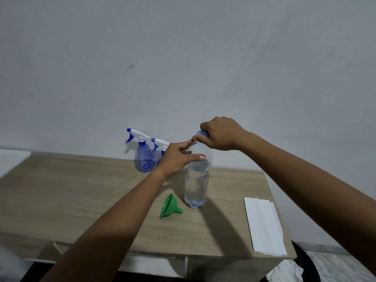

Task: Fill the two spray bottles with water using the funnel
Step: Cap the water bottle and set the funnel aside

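A clear water bottle (196, 184) stands upright on the wooden table (71, 190), mostly full. My right hand (220, 133) grips its blue cap (201, 133) from above. My left hand (177, 157) holds the bottle's shoulder, thumb across the front and fingers behind. A green funnel (169, 206) lies on its side just left of the bottle's base. Two blue spray bottles with white and blue trigger heads stand at the back by the wall: one (143, 157) in full view, the other (160, 149) partly hidden behind my left hand.
A folded white paper towel (263, 224) lies at the table's right edge. A white surface (12, 159) adjoins the table at far left. A dark round object (305, 261) and crumpled white cloth (284, 271) sit on the floor at lower right.
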A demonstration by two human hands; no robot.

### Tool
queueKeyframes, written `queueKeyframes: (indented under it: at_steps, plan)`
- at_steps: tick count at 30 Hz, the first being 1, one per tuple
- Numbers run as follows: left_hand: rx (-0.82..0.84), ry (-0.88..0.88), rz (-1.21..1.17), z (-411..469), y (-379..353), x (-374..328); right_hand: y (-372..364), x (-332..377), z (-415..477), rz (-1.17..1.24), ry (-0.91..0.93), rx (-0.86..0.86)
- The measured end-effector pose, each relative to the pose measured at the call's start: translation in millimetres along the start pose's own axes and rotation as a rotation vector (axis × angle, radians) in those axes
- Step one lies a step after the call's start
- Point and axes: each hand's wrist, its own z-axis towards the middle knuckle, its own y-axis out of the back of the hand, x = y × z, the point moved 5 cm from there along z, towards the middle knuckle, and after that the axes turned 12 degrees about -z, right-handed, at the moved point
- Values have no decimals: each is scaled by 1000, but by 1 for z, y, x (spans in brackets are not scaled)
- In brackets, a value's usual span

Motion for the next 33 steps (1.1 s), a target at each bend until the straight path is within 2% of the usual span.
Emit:
queueKeyframes:
  at_steps: [7,10,12,16,19,23,29,31,33]
  plan:
    - [21,2,13,-7,-3,-5,-13,-1,-9,160,-98,-72]
    - [21,-33,32,-11,-7,-4,-25,1,-23,291,-227,-108]
    - [-2,9,39,-17,-2,7,-44,6,-38,493,-341,-128]
    - [-20,196,76,-37,23,51,-97,31,-68,1085,-515,-100]
    - [2,318,282,-50,42,85,-125,48,-75,1283,-578,-83]
    - [60,419,471,-62,54,117,-151,63,-76,1315,-621,-93]
    - [237,438,797,-67,54,139,-189,88,-87,1233,-655,-71]
    - [321,407,938,-67,54,145,-198,92,-89,1219,-675,-88]
    - [359,299,1087,-66,55,145,-202,93,-89,1220,-695,-101]
